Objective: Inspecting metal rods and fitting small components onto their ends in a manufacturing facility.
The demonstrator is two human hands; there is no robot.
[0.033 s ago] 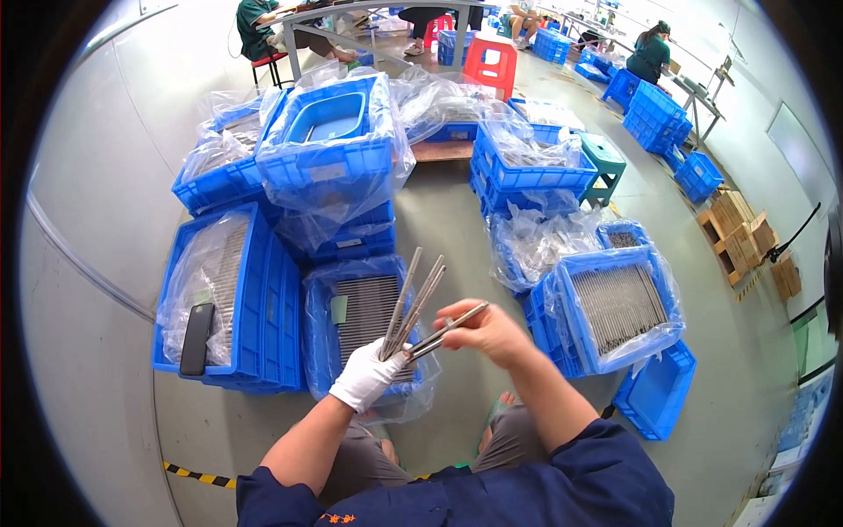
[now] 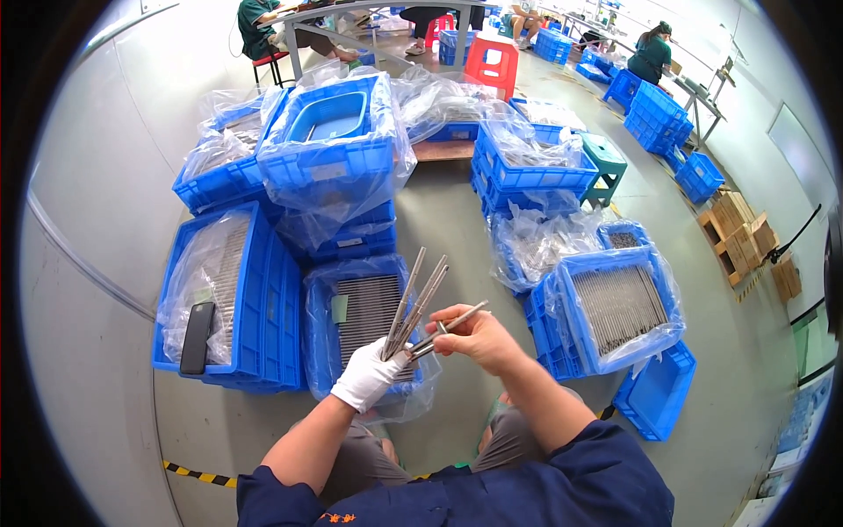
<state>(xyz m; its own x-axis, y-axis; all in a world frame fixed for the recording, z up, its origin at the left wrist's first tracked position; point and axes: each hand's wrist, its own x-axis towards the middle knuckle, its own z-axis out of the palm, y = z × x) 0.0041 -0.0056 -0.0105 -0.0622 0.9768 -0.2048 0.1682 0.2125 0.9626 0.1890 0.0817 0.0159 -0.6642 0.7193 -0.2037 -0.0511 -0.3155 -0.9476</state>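
Observation:
My left hand (image 2: 367, 376), in a white glove, is closed round a bundle of thin metal rods (image 2: 418, 303). Several rods fan upward from its fingers, while others slant to the right. My bare right hand (image 2: 474, 337) has its thumb and fingers closed at one right-slanting metal rod (image 2: 465, 316). A short metal piece (image 2: 442, 327) shows at those fingertips; whether it is separate from the rod is unclear. Below the left hand stands a blue crate (image 2: 318, 303) lined with clear plastic, holding rows of dark rods (image 2: 367, 303) and a pale green slip (image 2: 339, 309).
Stacked blue crates (image 2: 285, 316) rise at left, with a black phone (image 2: 197, 338) on top. At right, a lined crate (image 2: 672, 316) holds more rods, beside a tilted blue tray (image 2: 654, 395). Green (image 2: 606, 158) and red stools (image 2: 492, 63) stand farther back; other people sit beyond.
My right hand has shifted slightly left and down along the slanting rod, toward my left hand. The left hand and its bundle stay nearly still.

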